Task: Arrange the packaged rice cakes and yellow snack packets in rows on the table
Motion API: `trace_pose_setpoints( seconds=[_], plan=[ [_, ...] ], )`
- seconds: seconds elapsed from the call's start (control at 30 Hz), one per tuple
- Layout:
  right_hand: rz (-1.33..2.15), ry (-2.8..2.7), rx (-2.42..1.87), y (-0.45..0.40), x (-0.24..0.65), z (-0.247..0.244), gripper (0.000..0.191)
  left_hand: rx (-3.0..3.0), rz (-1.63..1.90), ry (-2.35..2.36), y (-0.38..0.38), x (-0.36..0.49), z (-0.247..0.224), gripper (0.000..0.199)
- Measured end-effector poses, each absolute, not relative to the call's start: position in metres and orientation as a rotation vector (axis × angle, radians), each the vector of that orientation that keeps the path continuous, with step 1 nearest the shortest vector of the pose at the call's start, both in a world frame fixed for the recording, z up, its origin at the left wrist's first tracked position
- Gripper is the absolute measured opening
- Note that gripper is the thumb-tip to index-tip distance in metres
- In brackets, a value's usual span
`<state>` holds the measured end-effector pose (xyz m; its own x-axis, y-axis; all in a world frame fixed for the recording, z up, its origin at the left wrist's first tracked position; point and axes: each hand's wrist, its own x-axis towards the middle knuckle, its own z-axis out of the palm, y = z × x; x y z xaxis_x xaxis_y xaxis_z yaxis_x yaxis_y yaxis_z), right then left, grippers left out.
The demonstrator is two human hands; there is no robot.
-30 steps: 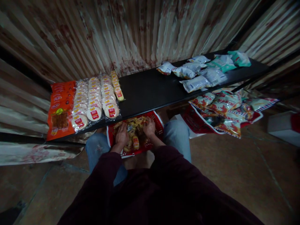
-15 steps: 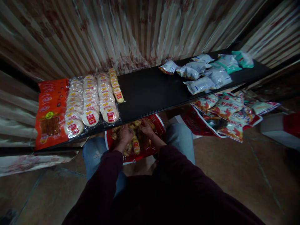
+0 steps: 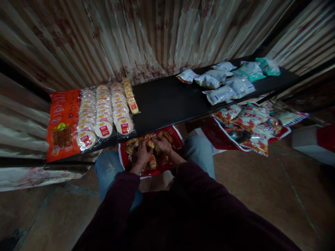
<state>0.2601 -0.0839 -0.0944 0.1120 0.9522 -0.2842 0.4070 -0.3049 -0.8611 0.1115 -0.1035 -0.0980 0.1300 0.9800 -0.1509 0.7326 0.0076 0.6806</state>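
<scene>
A red bag (image 3: 177, 139) with a white edge lies open between my knees, filled with small gold-wrapped snacks (image 3: 153, 162). Inside it, my left hand (image 3: 143, 152) has its fingers curled round a small wrapped snack (image 3: 150, 143). My right hand (image 3: 162, 144) is close beside it over the snacks, fingers bent; whether it grips anything is hidden. On the black shelf (image 3: 157, 101) above, rows of round white packaged crackers (image 3: 104, 129) overlap one another, with a narrow row of yellow packets (image 3: 133, 104) to their right.
An orange snack pack (image 3: 62, 122) lies at the shelf's left end. White packets (image 3: 220, 94) and green packets (image 3: 269, 66) are piled at its right. Below them stands a red bag (image 3: 218, 134) full of snack packets (image 3: 251, 116). A pleated curtain (image 3: 157, 38) hangs behind.
Both hands have come a little nearer the front of the bag, and a small wrapped snack now shows at my left fingers. The view has shifted slightly.
</scene>
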Motion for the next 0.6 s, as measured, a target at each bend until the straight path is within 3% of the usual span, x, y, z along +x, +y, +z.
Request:
trace_pose_setpoints(
  seconds=[0.27,0.47,0.6],
  plan=[
    [1.022,-1.725,-1.883,-0.106,0.249,-0.080,0.019,1.970,0.342,1.572,-0.151,0.119,-0.106,0.047],
    [1.054,-1.495,-1.868,-0.126,0.251,-0.064,0.037,1.838,0.538,1.662,-0.158,0.107,-0.108,0.035],
    [0.840,-1.541,-1.795,-0.137,0.249,-0.057,0.025,1.657,0.591,1.825,-0.158,0.096,-0.105,0.030]
  ],
)
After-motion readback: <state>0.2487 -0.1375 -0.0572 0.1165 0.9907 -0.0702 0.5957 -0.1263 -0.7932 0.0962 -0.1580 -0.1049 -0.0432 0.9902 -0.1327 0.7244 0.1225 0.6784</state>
